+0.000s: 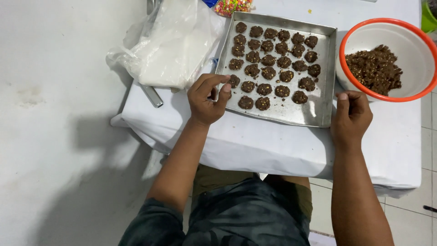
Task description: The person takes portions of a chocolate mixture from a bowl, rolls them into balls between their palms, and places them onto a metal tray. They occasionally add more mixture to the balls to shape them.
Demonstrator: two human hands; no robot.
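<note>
Brown dough specks the left hand [207, 98], whose curled fingertips [224, 86] pinch close at the tray's [318, 114] left edge, beside the nearest cookies [273, 59]; whether they hold a bit is unclear. The right hand [351, 116], loosely closed and empty, sits just below the bowl [409, 41], nearer the dough [374, 68]

Crumpled clear plastic bag [170, 43], packet of coloured sprinkles [232, 6], white cloth-covered table [282, 146], tiled floor [405, 223]

A home kitchen corner: metal baking tray [325, 68] of dough mounds [268, 59], mixing bowl [412, 32], paper-covered small table [282, 146], tiled floor [409, 214].
</note>
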